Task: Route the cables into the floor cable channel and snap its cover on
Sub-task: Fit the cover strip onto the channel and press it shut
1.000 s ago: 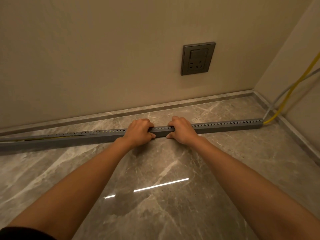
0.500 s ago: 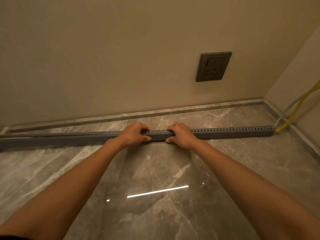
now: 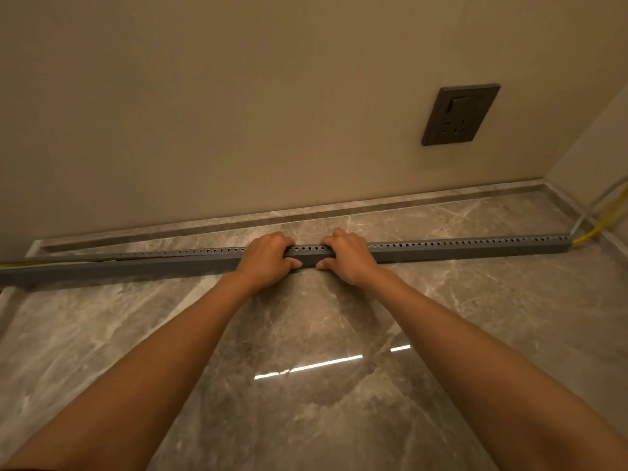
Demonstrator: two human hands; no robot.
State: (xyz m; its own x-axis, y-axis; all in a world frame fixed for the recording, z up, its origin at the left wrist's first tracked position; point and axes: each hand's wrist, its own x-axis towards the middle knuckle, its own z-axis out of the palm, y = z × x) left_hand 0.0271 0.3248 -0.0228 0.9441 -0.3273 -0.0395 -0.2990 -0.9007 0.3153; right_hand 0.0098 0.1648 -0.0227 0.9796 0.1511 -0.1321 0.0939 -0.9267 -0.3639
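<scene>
A long grey perforated cable channel point(image 3: 458, 250) lies on the marble floor, parallel to the wall. My left hand point(image 3: 268, 258) and my right hand point(image 3: 350, 254) grip it side by side at its middle, fingers curled over the top and thumbs on the near face. A yellow cable point(image 3: 594, 231) and a grey cable point(image 3: 591, 212) come out of the channel's right end and rise along the side wall. A strip of yellow shows at the channel's far left end point(image 3: 10, 264), where the top looks open.
A dark wall socket point(image 3: 458, 115) sits on the beige wall above the channel's right half. A stone skirting point(image 3: 339, 212) runs along the wall base. The room corner is at the right. Polished marble floor point(image 3: 306, 351) stretches toward me.
The view has shifted so the socket and channel sit further right and lower. Both hands stay on the channel's middle, and the channel now lies more level in the frame.
</scene>
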